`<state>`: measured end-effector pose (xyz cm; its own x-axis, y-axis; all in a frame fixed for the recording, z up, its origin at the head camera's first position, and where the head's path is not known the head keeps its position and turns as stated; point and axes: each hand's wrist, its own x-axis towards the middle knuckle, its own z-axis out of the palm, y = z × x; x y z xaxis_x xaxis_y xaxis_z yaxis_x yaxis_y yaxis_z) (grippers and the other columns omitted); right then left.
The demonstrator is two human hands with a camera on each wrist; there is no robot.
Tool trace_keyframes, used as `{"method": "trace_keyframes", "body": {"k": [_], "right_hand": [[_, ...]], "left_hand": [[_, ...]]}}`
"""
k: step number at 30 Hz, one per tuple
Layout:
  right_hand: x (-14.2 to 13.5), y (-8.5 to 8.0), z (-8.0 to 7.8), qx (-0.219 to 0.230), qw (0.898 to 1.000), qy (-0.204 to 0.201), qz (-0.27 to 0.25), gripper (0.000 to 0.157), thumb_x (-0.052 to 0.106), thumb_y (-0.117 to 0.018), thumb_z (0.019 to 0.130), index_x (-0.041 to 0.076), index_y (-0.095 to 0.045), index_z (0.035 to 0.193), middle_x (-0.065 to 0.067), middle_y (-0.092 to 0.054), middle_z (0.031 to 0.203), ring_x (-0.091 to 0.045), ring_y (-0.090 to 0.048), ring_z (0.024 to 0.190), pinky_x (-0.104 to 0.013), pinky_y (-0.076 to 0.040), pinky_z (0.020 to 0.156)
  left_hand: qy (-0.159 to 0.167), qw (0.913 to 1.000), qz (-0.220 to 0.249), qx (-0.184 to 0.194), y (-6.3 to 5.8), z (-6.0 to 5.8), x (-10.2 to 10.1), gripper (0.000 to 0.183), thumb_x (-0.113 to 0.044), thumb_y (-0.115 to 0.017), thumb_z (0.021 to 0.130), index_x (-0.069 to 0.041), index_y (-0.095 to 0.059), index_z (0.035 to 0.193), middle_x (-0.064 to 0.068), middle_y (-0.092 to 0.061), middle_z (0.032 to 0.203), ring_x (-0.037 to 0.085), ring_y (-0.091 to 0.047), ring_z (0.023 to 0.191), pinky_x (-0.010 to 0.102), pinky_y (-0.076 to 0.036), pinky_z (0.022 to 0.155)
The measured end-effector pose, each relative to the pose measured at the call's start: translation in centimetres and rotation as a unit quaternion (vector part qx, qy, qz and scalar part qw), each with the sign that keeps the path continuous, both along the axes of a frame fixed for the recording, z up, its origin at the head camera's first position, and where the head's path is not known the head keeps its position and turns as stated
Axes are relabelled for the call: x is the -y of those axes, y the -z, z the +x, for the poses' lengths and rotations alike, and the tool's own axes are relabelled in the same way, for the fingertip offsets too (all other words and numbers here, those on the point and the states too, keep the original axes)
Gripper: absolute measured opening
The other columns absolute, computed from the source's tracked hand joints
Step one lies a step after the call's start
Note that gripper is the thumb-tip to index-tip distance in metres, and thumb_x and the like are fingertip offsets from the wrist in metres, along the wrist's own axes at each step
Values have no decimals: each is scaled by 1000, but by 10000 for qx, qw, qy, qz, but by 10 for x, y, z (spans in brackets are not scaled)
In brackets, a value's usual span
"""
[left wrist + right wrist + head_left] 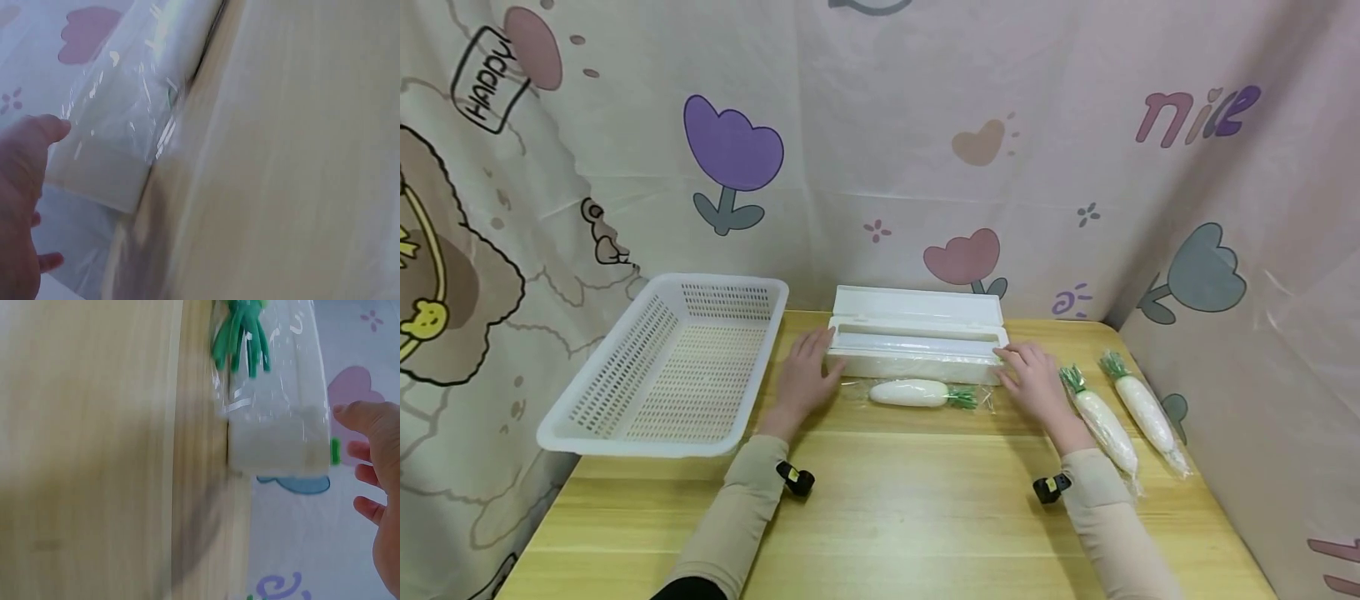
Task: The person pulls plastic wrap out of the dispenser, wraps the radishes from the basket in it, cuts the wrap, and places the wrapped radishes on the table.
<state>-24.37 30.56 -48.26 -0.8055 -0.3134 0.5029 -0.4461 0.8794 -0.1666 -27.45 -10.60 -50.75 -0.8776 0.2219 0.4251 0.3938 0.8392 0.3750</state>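
Observation:
A white cling film box (917, 365) stands at the back of the table with its lid (917, 306) raised. In front of it lies a white radish (910, 392) with green leaf stubs, and clear film (119, 106) spreads over it and up the box front. My left hand (805, 371) is at the box's left end, fingers stretched forward and thumb apart. At the right end is my right hand (1036, 382), its thumb and fingers spread apart beside the box in the right wrist view. Neither palm holds anything.
To the left stands a white plastic basket (748, 400) with slotted sides. Two film-wrapped radishes, one nearer (1105, 429) and one farther right (1146, 412), lie on the right of the wooden table (910, 517). A patterned curtain (865, 150) hangs close behind.

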Motion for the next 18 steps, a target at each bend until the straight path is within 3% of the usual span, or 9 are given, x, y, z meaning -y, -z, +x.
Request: {"method": "trace_keyframes", "body": {"k": [4,6,13,18], "right_hand": [[12,-1,-1,30,10000,-54,60,40,17,-74,84,8,-65,122,-14,-63,120,-35,-52,115,-56,-41,96],[17,-4,-4,118,9999,-20,111,38,18,-73,85,7,-66,120,-13,-63,119,-35,-52,116,-56,-40,98],[27,-3,-13,250,9993,41,261,26,17,-71,87,7,-71,111,-9,-68,111,-31,-54,111,-51,-41,96],[29,-1,-13,-187,9997,-67,157,17,13,-73,84,8,-74,100,-8,-71,104,-31,-57,107,-50,-43,92]], "left_hand": [[273,9956,-107,-886,-5,0,-7,42,-31,-68,90,-12,-63,127,16,-58,136,38,-49,130,51,-36,113],[331,9925,-266,-1146,-7,-2,-11,34,-29,-70,89,-13,-68,119,14,-63,130,36,-53,126,50,-38,111],[339,9936,-403,-999,-10,-8,-18,21,-27,-72,88,-17,-73,106,7,-67,125,33,-53,125,54,-40,107],[476,9859,-353,-1568,-7,-9,-20,11,-22,-75,84,-17,-76,94,3,-72,112,31,-58,116,52,-45,100]]}}
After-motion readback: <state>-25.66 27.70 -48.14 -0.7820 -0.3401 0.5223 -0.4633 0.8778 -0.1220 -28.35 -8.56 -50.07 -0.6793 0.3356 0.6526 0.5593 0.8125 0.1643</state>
